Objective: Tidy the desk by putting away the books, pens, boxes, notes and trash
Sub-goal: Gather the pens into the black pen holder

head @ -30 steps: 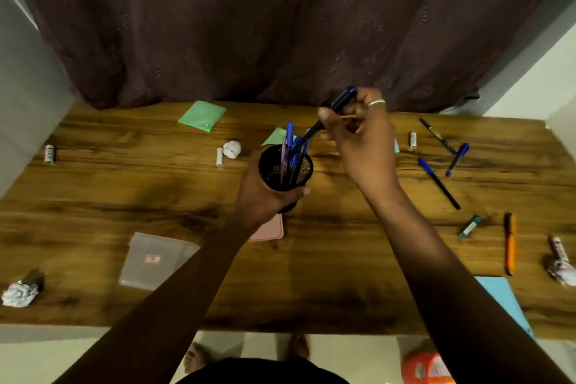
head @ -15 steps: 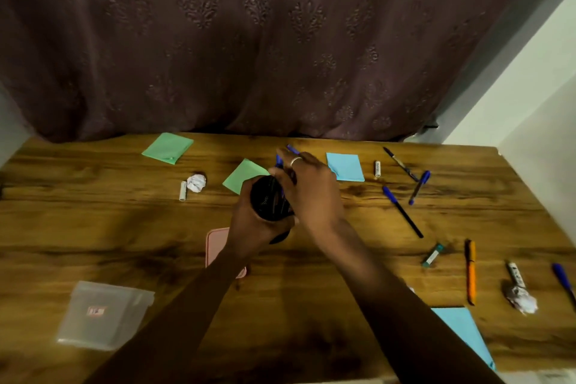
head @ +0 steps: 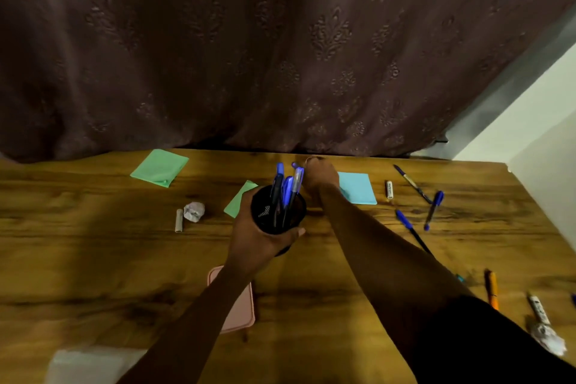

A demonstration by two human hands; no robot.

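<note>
Pen collecting: left hand (head: 265,240) grips the pen cup (head: 274,212), right hand (head: 319,176) beyond it, grasp unclear; next likely the loose pens (head: 433,211) to its right.

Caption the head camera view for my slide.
Left hand holds a black pen cup of blue pens over a wooden desk.

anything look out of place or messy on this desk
Loose pens lie scattered at odd angles on the right of the desk; one crumpled paper ball sits left of the pen holder, another near the right edge. Nothing spilled or broken.
</note>
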